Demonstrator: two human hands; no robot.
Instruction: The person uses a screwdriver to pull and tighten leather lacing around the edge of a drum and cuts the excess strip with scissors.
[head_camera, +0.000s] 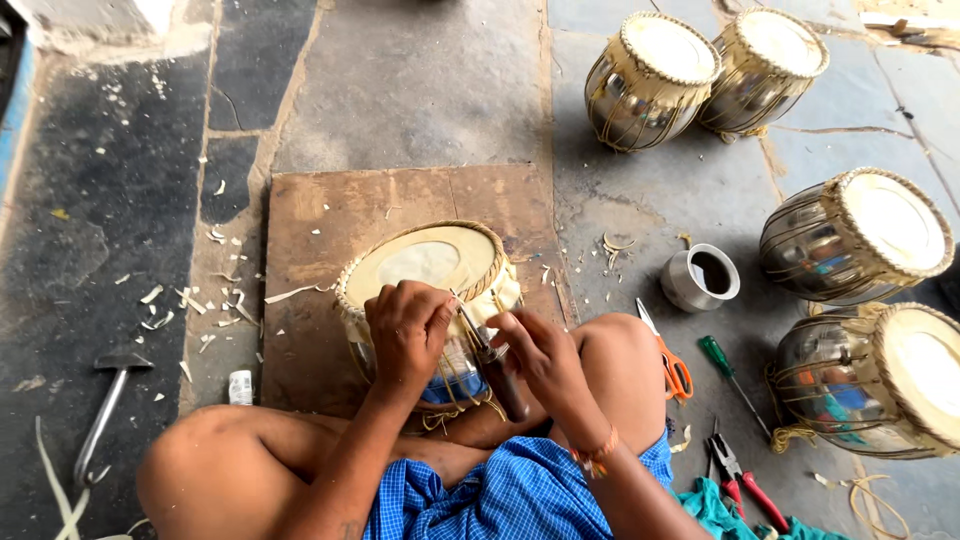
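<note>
**Lacing a drum on a stone floor**

The left hand (405, 335) grips the rim of the drum (430, 290); the right hand (540, 355) grasps a dark-handled awl (490, 362) against it. The drum stands on a brown board (320, 250). Right of the drum lie scissors (668, 358) and a metal cup (700, 277); beyond it, grey stone floor (420, 80) and four finished drums (650, 80).

The near drum (430, 290) had a matt pale skin head, glossy metal body and tan cord lacing. It sat on a worn wooden board (330, 210) over the rough stone floor (420, 80). The awl (495, 375) had a dark wooden handle.
</note>
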